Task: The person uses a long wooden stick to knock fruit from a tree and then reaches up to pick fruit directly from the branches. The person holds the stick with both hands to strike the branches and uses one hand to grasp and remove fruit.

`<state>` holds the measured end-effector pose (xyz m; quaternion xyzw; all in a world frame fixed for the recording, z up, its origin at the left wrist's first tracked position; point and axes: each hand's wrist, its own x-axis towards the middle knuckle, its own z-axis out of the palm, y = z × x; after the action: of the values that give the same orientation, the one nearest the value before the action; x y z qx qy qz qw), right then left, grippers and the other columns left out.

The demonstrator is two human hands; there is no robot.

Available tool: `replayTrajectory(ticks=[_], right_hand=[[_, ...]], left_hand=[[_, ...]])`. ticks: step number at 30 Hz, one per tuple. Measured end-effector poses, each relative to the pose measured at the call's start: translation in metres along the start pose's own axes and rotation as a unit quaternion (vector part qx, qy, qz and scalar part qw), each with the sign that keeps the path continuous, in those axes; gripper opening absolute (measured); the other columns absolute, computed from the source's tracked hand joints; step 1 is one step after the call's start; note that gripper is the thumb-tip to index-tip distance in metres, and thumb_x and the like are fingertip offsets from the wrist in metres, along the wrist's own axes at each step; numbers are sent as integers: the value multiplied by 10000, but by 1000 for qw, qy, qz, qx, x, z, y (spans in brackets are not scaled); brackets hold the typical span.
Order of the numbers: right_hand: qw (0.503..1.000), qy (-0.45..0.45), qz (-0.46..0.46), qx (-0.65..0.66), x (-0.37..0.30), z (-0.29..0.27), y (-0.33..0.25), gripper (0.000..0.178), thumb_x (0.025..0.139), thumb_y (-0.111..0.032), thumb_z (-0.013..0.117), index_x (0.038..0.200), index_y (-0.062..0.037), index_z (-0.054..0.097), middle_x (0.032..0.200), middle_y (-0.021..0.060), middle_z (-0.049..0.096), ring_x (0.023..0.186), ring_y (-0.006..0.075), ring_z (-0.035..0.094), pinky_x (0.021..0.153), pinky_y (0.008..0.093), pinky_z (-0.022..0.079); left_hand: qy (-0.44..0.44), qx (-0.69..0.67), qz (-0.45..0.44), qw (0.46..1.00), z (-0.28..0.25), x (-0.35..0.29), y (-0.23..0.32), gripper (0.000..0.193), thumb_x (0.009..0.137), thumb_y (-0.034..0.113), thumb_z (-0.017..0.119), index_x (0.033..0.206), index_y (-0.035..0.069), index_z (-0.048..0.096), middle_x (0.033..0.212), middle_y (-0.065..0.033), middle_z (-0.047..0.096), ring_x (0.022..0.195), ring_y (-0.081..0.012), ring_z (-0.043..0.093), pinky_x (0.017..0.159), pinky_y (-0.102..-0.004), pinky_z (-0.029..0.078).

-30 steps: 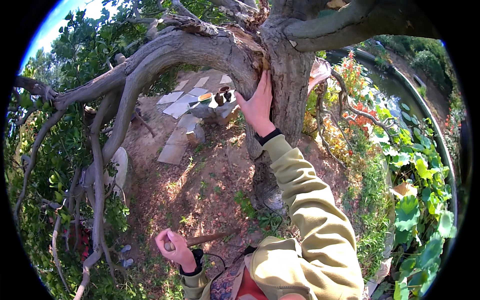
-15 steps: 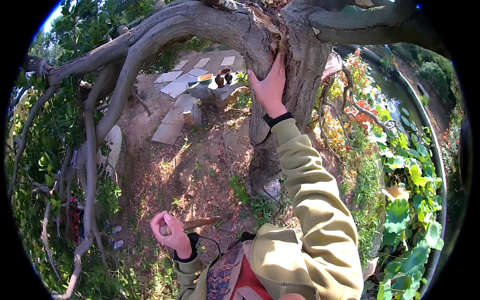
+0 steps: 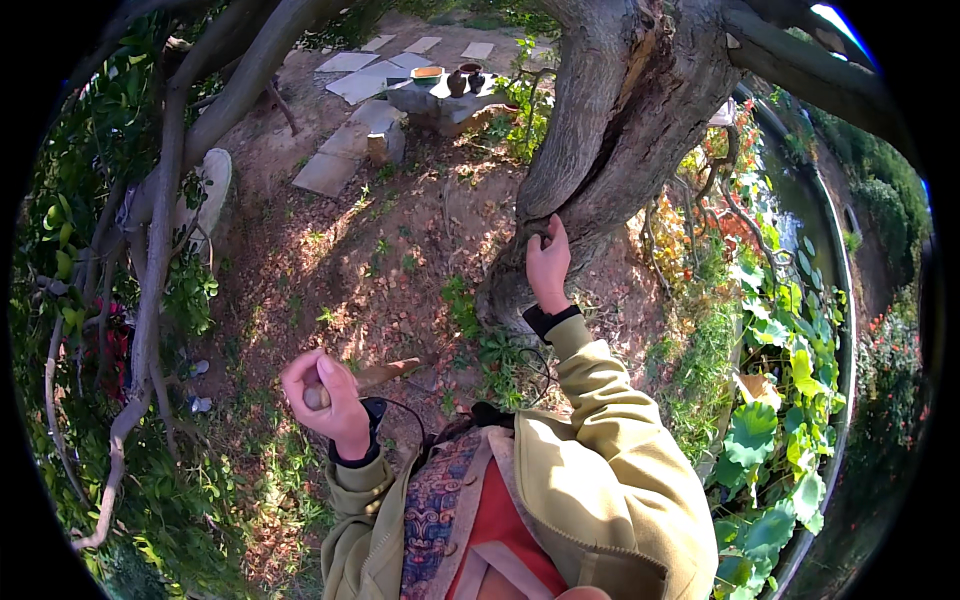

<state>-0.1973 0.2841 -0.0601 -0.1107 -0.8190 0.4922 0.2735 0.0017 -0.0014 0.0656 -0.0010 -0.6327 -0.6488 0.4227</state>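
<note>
My left hand (image 3: pixel 327 402) is closed around a brown wooden stick (image 3: pixel 385 373), whose rounded end shows inside the fist. The other end tapers and points right, over the leaf-strewn ground. My right hand (image 3: pixel 548 272) reaches forward to the lower tree trunk (image 3: pixel 575 140). Its thumb and a raised finger stand apart against the bark, just below a lip where a dark split runs down the wood; the other fingers are mostly hidden. I see nothing held in it.
Thick branches (image 3: pixel 165 230) hang along the left, with leaves around them. A low stone table (image 3: pixel 450 107) bearing pots stands farther off, near flat paving slabs (image 3: pixel 333 170). Lotus leaves (image 3: pixel 752 430) and a curved pond edge (image 3: pixel 850 330) lie to the right.
My right hand has come down the trunk from high beside the split to its lower part, fingers now more bent. The view has tipped downward. My left hand still grips the stick.
</note>
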Motion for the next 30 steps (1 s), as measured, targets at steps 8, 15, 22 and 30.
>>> replayTrajectory(ticks=[8, 15, 22, 30], right_hand=[[999, 15, 30, 42, 11, 4, 2, 601, 882, -72, 552, 1412, 62, 302, 1181, 171, 607, 1032, 232, 612, 876, 324, 484], [998, 8, 58, 35, 25, -12, -30, 692, 846, -67, 565, 1451, 35, 245, 1121, 152, 621, 944, 228, 616, 823, 341, 494], [990, 88, -76, 81, 53, -20, -48, 566, 894, -66, 521, 1402, 76, 316, 1369, 217, 451, 1244, 296, 484, 1021, 355, 395], [964, 158, -214, -19, 111, -54, -148, 725, 903, -239, 596, 1421, 111, 228, 1459, 285, 297, 1370, 384, 290, 1120, 424, 255]], left_hand=[[13, -5, 8, 1000, -14, 3, -5, 121, 951, 62, 524, 1052, -4, 507, 668, -24, 513, 516, -56, 444, 455, -214, 346], [24, 0, -16, 1000, -20, 1, -3, 123, 945, 55, 535, 1048, -4, 504, 697, -27, 517, 531, -58, 461, 466, -208, 356], [24, -7, -23, 999, -28, 1, -3, 140, 936, 56, 551, 1051, -8, 503, 735, -36, 532, 581, -57, 479, 493, -198, 374], [32, -8, -27, 999, -31, 7, -9, 142, 930, 74, 570, 1034, -9, 519, 731, -29, 534, 578, -54, 465, 512, -203, 373]])
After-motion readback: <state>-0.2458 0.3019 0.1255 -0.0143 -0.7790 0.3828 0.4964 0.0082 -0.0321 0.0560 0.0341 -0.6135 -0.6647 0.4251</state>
